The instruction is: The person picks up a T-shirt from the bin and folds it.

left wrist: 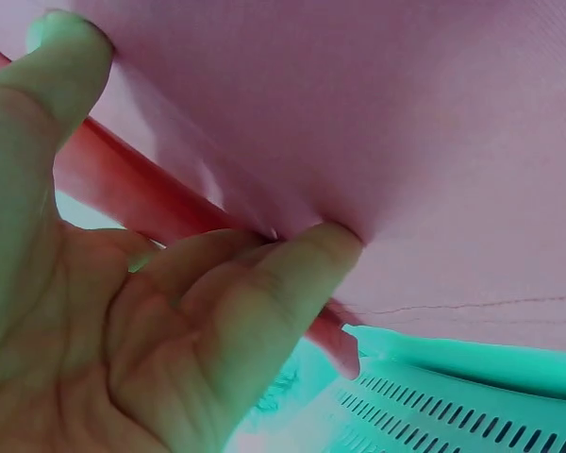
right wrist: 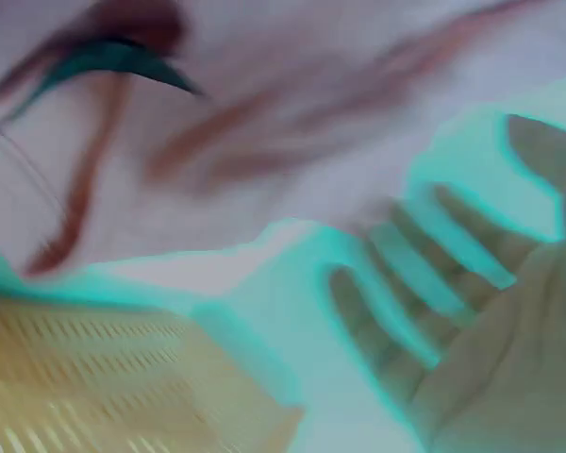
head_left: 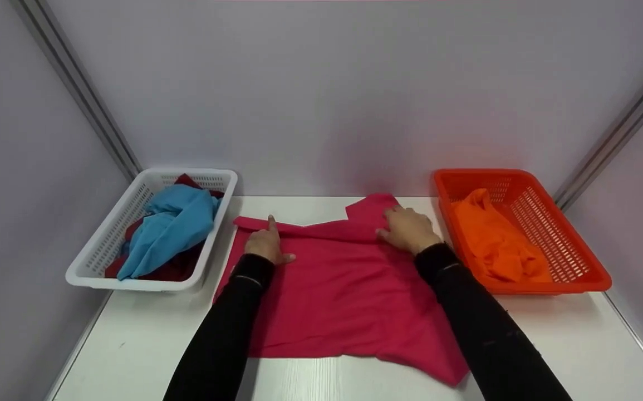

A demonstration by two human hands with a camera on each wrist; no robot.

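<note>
flat crimson fabric sheet [head_left: 343, 289] extends near from left grip [head_left: 264, 243], thumb wide, touching it, and right grip [head_left: 409, 229], fingers spread, nearer its far-right flap [head_left: 371, 208].

Cloth [head_left: 327, 301] on table [head_left: 132, 345], between left basket [head_left: 143, 285], containing a pile of fabric [head_left: 179, 217], and right basket [head_left: 572, 287], containing a garment [head_left: 494, 245]. Behind: wall [head_left: 321, 100]. Left hand [head_left: 265, 244] on the cloth's far left part; right hand [head_left: 410, 229] at its far right.
</note>
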